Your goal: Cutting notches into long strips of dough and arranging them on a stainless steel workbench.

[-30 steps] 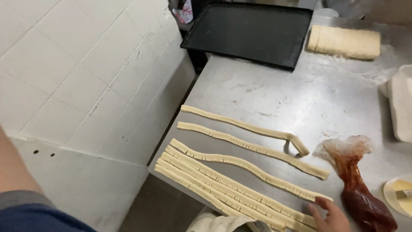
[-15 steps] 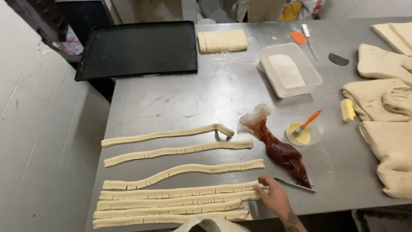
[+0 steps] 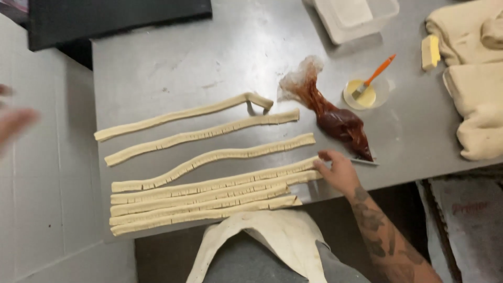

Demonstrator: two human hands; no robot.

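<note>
A: Item one, dough strips (image 3: pixel 209 194)?
B: Seven long scored strips on the steel surface (image 3: pixel 173 57); four packed together at its near edge, three spaced apart behind them.

A: Right hand (image 3: pixel 337 172)?
B: Flat, fingers loosely spread, tips touching the right end of the packed strips; gripping nothing.

A: Left hand (image 3: pixel 13 123)?
B: Blurred, off the surface's left edge; cannot tell its state.

A: Beside the strips?
B: Brown-filled piping bag (image 3: pixel 335 118) just right; beyond it, a dish (image 3: pixel 367 93) with an orange-handled brush (image 3: pixel 373 77).

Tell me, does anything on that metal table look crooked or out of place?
Yes: the farthest long pale dough strip has its right end folded back into a loop, unlike the flat ones. The third notched strip waves instead of lying straight.
</note>
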